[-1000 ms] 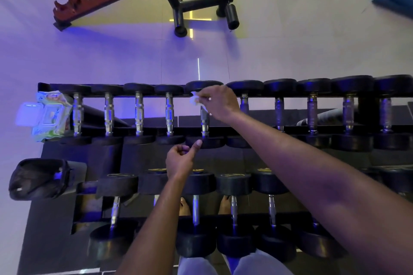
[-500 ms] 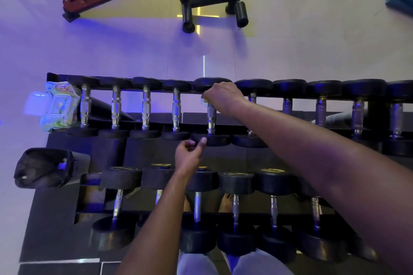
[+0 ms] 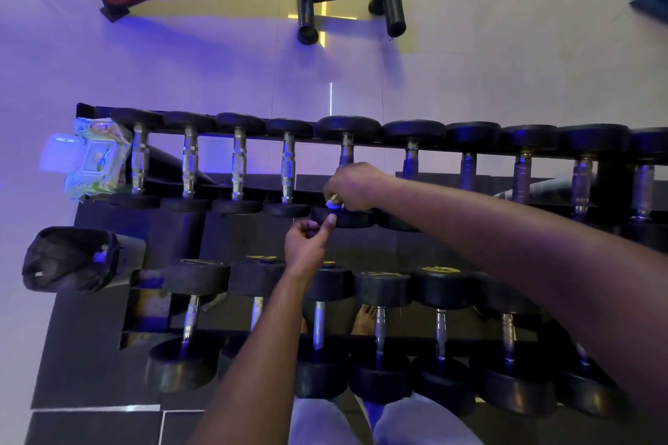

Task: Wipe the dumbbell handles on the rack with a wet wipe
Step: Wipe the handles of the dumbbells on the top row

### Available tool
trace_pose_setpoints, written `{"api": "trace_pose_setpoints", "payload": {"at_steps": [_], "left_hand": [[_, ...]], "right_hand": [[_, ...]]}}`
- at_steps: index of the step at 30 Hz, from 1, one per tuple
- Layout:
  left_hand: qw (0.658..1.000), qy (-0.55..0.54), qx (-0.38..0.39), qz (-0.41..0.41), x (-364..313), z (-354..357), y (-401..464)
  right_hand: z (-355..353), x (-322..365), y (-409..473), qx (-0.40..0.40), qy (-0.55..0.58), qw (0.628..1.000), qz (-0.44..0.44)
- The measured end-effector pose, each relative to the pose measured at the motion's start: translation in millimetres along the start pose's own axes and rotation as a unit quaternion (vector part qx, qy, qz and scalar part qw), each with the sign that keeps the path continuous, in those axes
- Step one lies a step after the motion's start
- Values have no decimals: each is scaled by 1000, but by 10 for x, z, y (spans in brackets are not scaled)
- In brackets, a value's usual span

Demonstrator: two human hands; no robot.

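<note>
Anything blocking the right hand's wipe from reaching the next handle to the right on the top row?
Nothing visible. The right hand holds the wet wipe low on the fifth handle; the next handle stands bare, open gap between.

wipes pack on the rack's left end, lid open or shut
Open: the wipes pack has its white flip lid swung out to the left, clear of the dispensing opening.
</note>
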State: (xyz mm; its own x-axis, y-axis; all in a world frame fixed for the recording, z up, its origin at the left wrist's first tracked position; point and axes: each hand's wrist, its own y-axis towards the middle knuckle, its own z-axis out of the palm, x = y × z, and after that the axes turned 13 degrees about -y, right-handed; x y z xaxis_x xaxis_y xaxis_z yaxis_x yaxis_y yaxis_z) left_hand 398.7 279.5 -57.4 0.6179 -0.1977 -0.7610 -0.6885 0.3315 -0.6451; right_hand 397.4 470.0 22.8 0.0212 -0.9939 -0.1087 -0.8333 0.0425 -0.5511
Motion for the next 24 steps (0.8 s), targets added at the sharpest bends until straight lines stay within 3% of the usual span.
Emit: {"api": "trace_pose_setpoints", "payload": {"at_steps": [5, 10, 16, 21, 24], "left_hand": [[1000, 8, 3, -2, -7, -16, 11], [1000, 0, -16, -15, 8, -30, -22], [999, -30, 2, 11, 252, 27, -244], [996, -86, -1, 17, 336, 208, -175], [992, -126, 6, 3, 424, 238, -84]], "right_hand": [[76, 54, 5, -12, 63, 998, 22], [162, -121, -29, -22, 229, 971, 70], [573, -203, -292, -208, 464, 834, 216], [665, -185, -140, -297, 501, 762, 285], [687, -151, -79, -308, 499, 753, 299]]}}
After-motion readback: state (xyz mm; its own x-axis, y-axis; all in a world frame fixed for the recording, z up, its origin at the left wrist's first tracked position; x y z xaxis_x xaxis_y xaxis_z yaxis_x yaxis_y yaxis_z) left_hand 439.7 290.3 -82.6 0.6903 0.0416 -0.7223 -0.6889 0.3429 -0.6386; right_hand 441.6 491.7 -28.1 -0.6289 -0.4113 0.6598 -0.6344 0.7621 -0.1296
